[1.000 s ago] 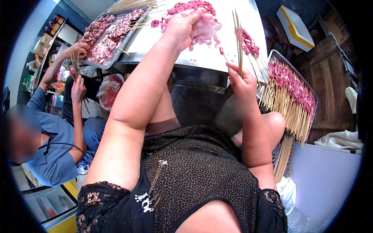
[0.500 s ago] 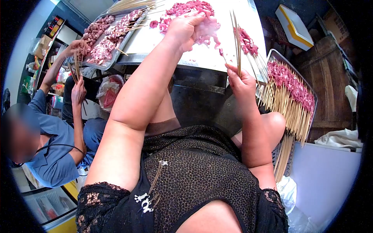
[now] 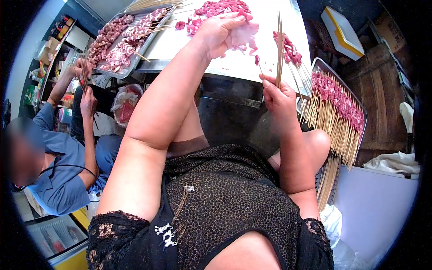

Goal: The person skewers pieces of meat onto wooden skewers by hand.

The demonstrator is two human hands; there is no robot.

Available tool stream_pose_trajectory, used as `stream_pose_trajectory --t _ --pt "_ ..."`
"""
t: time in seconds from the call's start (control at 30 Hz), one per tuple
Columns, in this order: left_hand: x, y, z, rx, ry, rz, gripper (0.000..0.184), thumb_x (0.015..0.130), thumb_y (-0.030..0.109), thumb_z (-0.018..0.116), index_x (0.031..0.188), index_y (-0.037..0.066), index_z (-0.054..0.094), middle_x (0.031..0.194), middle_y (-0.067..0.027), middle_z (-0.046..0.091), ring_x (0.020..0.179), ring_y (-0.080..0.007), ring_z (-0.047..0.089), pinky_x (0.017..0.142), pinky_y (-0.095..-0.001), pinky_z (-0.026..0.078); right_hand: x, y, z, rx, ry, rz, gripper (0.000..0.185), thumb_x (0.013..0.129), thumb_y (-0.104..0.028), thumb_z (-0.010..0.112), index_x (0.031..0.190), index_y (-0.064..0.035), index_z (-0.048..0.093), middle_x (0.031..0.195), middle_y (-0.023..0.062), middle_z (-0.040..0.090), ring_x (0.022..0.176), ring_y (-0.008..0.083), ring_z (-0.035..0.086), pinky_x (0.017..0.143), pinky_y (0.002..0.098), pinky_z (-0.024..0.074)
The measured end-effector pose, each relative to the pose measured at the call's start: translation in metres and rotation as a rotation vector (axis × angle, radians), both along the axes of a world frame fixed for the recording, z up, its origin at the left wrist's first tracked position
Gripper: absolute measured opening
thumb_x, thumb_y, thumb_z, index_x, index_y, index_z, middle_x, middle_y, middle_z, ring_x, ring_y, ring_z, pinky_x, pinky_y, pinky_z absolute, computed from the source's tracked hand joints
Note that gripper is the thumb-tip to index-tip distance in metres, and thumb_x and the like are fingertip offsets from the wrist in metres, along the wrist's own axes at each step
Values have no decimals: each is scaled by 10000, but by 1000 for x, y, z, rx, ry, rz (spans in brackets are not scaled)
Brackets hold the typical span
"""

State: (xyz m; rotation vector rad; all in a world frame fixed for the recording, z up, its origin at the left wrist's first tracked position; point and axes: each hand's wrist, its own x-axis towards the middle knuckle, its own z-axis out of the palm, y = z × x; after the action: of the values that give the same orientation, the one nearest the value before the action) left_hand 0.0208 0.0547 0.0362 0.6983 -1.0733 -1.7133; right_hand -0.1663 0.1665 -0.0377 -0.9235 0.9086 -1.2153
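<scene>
My left hand (image 3: 220, 33) is over the pile of raw red meat pieces (image 3: 220, 8) on the white tabletop (image 3: 166, 48). Its fingers are closed on some meat, with pale, blurred pieces just beneath. In my right hand (image 3: 279, 95) is a bundle of thin bamboo skewers (image 3: 280, 54) pointing up. One skewer slants away from the bundle, and a small red piece of meat (image 3: 257, 59) shows at its tip. Beyond that hand, loaded meat skewers (image 3: 288, 48) lie on the table.
A metal tray (image 3: 363, 118) at right holds many meat skewers; another tray (image 3: 130, 67) of skewered meat stands at the table's left. A co-worker in a blue shirt (image 3: 67, 171) sits at left, holding skewers (image 3: 83, 74). A lined bucket (image 3: 128, 105) stands below the table.
My hands keep nearly the same places, with the left hand still at the meat. The co-worker's upper hand has moved down and left, closer to their skewers. The view has shifted slightly.
</scene>
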Motion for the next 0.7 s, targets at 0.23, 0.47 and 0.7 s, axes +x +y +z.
stream_pose_trajectory --t 0.23,0.47,0.7 --pt "-1 5 2 -46 -72 -75 228 905 150 495 1066 -1 550 1016 -155 637 862 -275 644 770 -374 520 3 1 8 101 -178 104 243 892 -115 524 1095 10 570 570 -40 418 375 35 302 320 185 219" --pt "-11 9 -1 -8 -89 -16 244 930 140 447 1090 -19 539 1081 -180 610 949 -234 630 779 -325 538 3 -4 12 106 -221 75 251 890 -112 529 1107 9 564 564 -44 402 384 37 292 329 191 213" --pt "-13 -15 -20 75 182 178 199 935 172 451 1016 7 528 852 -114 613 817 -260 629 645 -380 517 9 -6 -6 -174 242 -98 242 881 -98 553 1099 -11 615 649 -37 506 542 28 423 496 170 340"
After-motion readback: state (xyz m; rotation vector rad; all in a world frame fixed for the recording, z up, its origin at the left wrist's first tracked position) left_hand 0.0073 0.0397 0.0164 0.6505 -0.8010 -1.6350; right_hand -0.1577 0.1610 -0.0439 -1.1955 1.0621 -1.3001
